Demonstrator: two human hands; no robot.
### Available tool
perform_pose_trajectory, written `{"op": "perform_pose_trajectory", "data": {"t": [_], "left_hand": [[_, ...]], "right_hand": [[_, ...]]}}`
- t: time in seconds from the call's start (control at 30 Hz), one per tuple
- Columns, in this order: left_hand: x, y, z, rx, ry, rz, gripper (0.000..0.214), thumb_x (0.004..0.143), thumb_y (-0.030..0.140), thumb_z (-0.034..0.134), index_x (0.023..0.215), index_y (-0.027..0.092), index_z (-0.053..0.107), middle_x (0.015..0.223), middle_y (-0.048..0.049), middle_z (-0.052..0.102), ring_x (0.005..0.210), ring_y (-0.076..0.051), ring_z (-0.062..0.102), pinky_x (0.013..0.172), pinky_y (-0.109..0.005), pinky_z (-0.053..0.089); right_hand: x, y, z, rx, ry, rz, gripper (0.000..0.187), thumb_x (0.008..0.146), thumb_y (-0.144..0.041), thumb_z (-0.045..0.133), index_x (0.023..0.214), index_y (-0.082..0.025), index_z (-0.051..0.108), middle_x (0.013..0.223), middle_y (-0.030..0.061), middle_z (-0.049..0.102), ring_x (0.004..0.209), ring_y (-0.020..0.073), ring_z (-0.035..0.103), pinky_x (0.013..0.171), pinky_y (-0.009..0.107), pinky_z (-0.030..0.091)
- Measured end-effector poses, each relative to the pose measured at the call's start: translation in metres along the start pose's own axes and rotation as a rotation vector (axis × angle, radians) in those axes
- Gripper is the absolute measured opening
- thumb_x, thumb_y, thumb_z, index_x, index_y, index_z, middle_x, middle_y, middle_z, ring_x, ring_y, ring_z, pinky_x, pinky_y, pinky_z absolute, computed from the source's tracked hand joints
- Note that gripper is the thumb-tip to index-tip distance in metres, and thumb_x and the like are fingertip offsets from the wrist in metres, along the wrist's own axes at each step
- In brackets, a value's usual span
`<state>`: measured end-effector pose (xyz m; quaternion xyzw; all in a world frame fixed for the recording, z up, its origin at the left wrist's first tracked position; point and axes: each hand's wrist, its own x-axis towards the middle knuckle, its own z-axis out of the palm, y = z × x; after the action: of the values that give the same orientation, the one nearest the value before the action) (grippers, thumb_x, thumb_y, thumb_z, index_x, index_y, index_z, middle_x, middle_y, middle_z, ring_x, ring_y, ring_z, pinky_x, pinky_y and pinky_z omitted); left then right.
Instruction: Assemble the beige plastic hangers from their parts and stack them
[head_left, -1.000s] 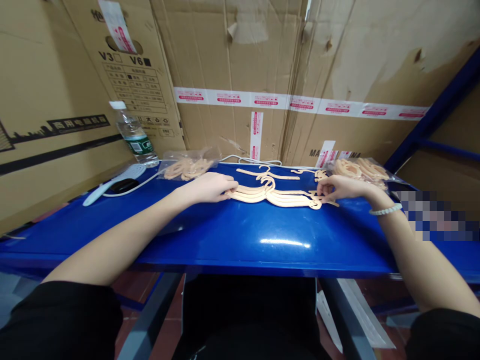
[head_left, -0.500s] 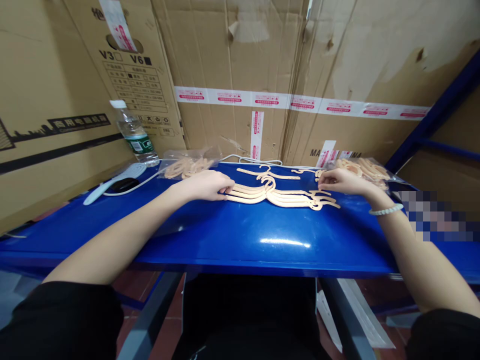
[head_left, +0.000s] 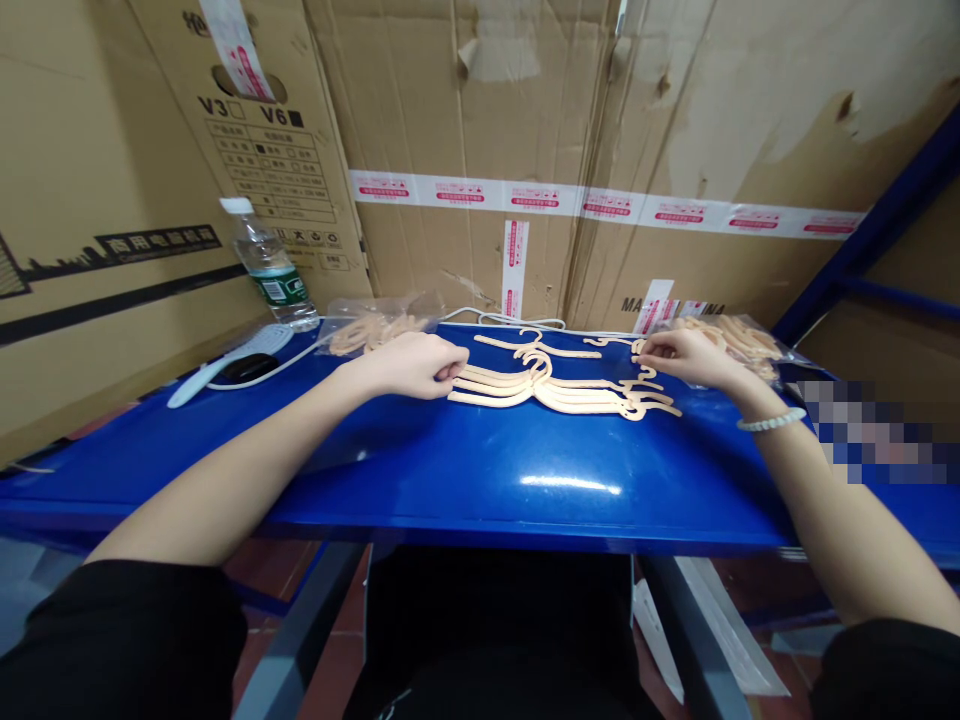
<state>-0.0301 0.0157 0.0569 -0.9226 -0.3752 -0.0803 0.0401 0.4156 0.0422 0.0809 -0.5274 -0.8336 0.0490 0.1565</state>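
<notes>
Several peach-coloured clothes hangers [head_left: 495,398] lie overlapped in a row on the blue table [head_left: 450,480], hooks together in the middle. My left hand [head_left: 420,364] is closed at their left ends, thumb against curled fingers; what is between them is hidden. Beyond the row lies one more hanger [head_left: 570,352], apart from the stack. At the right, my right hand [head_left: 690,358] pinches at a small peach hooked piece [head_left: 637,347] behind the stack's right ends. Other curved peach ends [head_left: 646,384] show just below those fingers.
Clear bags of peach pieces lie at back left [head_left: 367,330] and back right [head_left: 739,340]. A water bottle [head_left: 274,275], a pale-blue slotted tool [head_left: 225,365] and a black mouse [head_left: 251,370] are at left. Cardboard [head_left: 450,120] walls the back; a white cable [head_left: 517,322] runs along it.
My right hand has shifted slightly up and away, uncovering a curved peach end below it. My left hand has drawn back a little, its fingers more closed. The hangers look unmoved.
</notes>
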Motion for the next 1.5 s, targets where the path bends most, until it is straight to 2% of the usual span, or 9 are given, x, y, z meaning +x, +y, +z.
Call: {"op": "perform_pose_trajectory", "data": {"t": [0.23, 0.33, 0.6, 0.87, 1.0, 1.1, 1.23, 1.33, 1.5], "left_hand": [[0.016, -0.003, 0.040, -0.175, 0.408, -0.023, 0.018, 0.077, 0.014, 0.046, 0.090, 0.019, 0.057, 0.087, -0.0039, 0.065, 0.074, -0.018, 0.060, 0.070, -0.030, 0.044], [0.021, -0.010, 0.051, -0.272, 0.508, -0.045, 0.018, 0.081, 0.016, 0.044, 0.090, 0.019, 0.059, 0.090, -0.0054, 0.067, 0.082, -0.020, 0.063, 0.076, -0.032, 0.048], [0.023, -0.018, 0.051, -0.398, 0.551, -0.106, 0.017, 0.080, 0.016, 0.047, 0.088, 0.017, 0.062, 0.088, -0.0047, 0.070, 0.080, -0.018, 0.066, 0.073, -0.029, 0.051], [0.022, -0.015, 0.049, -0.378, 0.565, -0.102, 0.018, 0.080, 0.018, 0.047, 0.089, 0.017, 0.063, 0.089, -0.0057, 0.071, 0.081, -0.018, 0.066, 0.074, -0.030, 0.051], [0.026, -0.019, 0.038, -0.361, 0.503, -0.081, 0.019, 0.080, 0.019, 0.049, 0.094, 0.017, 0.062, 0.092, -0.0059, 0.072, 0.083, -0.018, 0.068, 0.077, -0.030, 0.052], [0.040, -0.026, 0.027, -0.375, 0.355, -0.051, 0.024, 0.081, 0.021, 0.052, 0.102, 0.015, 0.061, 0.098, -0.0077, 0.073, 0.086, -0.018, 0.069, 0.079, -0.030, 0.053], [0.068, -0.036, 0.018, -0.284, 0.150, -0.041, 0.030, 0.083, 0.023, 0.053, 0.110, 0.012, 0.064, 0.104, -0.0113, 0.074, 0.094, -0.020, 0.070, 0.087, -0.032, 0.053], [0.089, -0.042, 0.023, -0.168, 0.039, -0.043, 0.038, 0.085, 0.023, 0.053, 0.120, 0.011, 0.064, 0.113, -0.0131, 0.073, 0.099, -0.022, 0.070, 0.090, -0.032, 0.052], [0.115, -0.052, 0.045, -0.114, -0.003, -0.019, 0.044, 0.083, 0.024, 0.057, 0.125, 0.012, 0.064, 0.126, -0.0149, 0.070, 0.112, -0.026, 0.067, 0.097, -0.033, 0.050]], "right_hand": [[0.001, -0.002, 0.002, 0.005, 0.099, -0.002, 0.038, 0.082, -0.056, 0.059, 0.078, -0.019, 0.067, 0.070, 0.0067, 0.071, 0.062, 0.0199, 0.062, 0.059, 0.031, 0.044], [0.001, -0.003, 0.003, -0.003, 0.157, -0.009, 0.033, 0.082, -0.051, 0.059, 0.077, -0.020, 0.066, 0.068, 0.0065, 0.070, 0.061, 0.0202, 0.063, 0.059, 0.031, 0.046], [0.001, -0.005, 0.006, -0.077, 0.354, 0.049, 0.019, 0.083, -0.037, 0.059, 0.082, -0.020, 0.069, 0.068, 0.0058, 0.070, 0.063, 0.0211, 0.065, 0.060, 0.031, 0.047], [0.002, 0.002, 0.013, -0.093, 0.337, 0.029, 0.015, 0.084, -0.028, 0.059, 0.087, -0.019, 0.070, 0.077, 0.0074, 0.074, 0.069, 0.0216, 0.069, 0.066, 0.031, 0.053], [0.013, 0.004, 0.018, -0.119, 0.260, 0.042, 0.019, 0.085, -0.021, 0.058, 0.096, -0.014, 0.071, 0.089, 0.0105, 0.077, 0.082, 0.0234, 0.073, 0.074, 0.031, 0.056], [0.033, -0.004, 0.019, -0.300, 0.119, 0.073, 0.029, 0.089, -0.015, 0.053, 0.109, -0.010, 0.072, 0.098, 0.0125, 0.078, 0.092, 0.0237, 0.074, 0.082, 0.030, 0.055], [0.070, -0.018, 0.021, -0.435, -0.056, 0.072, 0.036, 0.089, -0.013, 0.053, 0.118, -0.013, 0.074, 0.111, 0.0118, 0.077, 0.103, 0.0247, 0.072, 0.088, 0.029, 0.053], [0.095, -0.023, 0.031, -0.487, -0.123, 0.097, 0.034, 0.087, -0.016, 0.058, 0.116, -0.016, 0.077, 0.111, 0.0143, 0.077, 0.104, 0.0294, 0.072, 0.086, 0.033, 0.055], [0.113, -0.020, 0.048, -0.555, -0.172, 0.112, 0.031, 0.086, -0.018, 0.064, 0.113, -0.016, 0.078, 0.113, 0.0189, 0.076, 0.108, 0.0330, 0.071, 0.088, 0.037, 0.055]]}}
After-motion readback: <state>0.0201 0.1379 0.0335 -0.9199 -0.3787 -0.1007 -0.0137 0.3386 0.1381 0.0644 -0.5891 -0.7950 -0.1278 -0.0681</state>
